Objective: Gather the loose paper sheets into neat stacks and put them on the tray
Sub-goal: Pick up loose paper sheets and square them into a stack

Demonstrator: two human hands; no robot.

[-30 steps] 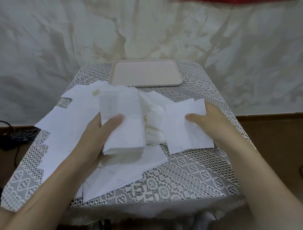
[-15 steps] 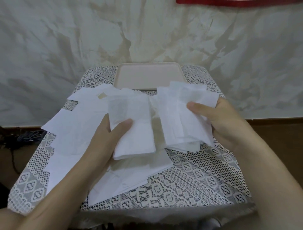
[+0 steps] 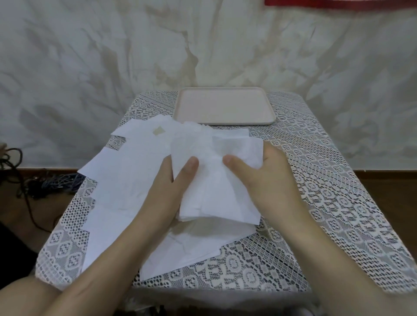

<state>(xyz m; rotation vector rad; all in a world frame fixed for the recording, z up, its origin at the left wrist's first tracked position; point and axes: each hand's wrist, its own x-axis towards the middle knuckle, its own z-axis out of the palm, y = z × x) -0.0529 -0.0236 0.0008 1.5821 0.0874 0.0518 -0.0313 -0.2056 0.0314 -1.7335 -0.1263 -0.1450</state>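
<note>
A lace-covered bench (image 3: 338, 203) is standing before a pale, stained wall (image 3: 90, 56); dark cables (image 3: 33, 185) are lying on the brown floor (image 3: 401, 198) left of the bench, a red strip (image 3: 338, 2) showing high above it

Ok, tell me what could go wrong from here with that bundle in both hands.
1. The bundle, gripped by the left hand and right hand, has uneven edges; sheets may slip out on the way to the tray.
2. Loose sheets lie under it and near the left edge of the table; lifting might drag some off.
</note>
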